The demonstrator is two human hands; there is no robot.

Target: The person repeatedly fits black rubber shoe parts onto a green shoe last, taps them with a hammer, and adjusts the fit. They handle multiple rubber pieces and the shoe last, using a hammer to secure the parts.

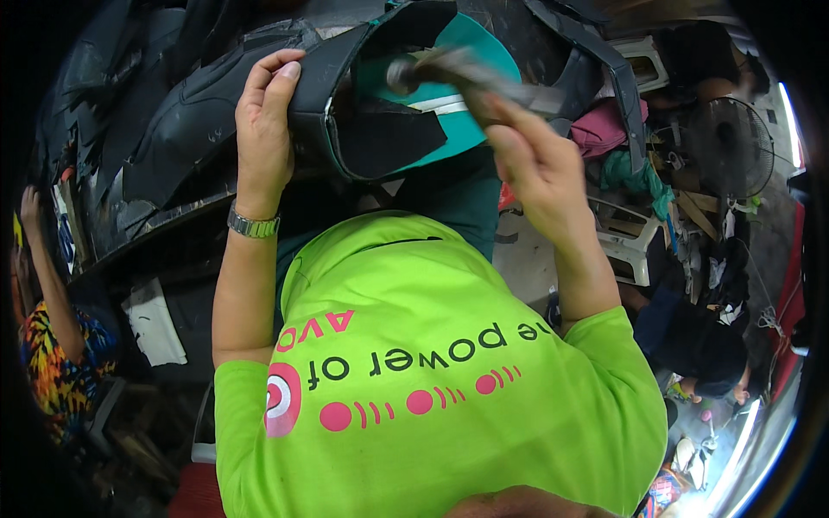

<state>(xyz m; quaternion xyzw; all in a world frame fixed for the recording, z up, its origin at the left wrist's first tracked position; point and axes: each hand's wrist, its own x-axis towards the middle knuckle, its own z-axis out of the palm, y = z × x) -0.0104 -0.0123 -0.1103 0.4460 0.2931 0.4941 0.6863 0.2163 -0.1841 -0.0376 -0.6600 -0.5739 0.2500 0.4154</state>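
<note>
My left hand (268, 116) grips the edge of a black leather-like piece (321, 82), the thumb lying on its outer face. The piece is bent into a curved, open shape, and teal lining (488, 65) shows inside it. In my right hand (540, 160) is a hammer (458, 71), its handle held in closed fingers. The hammer is smeared by motion, its head above the opening of the piece. Whether it touches the piece I cannot tell.
Similar black pieces (186, 121) are heaped at the left. At the right are a pink cloth (600, 129), a teal cloth (639, 183), a white plastic stool (622, 246) and a fan (734, 147). A person in a colourful shirt (56, 354) is at the far left; others are at the right.
</note>
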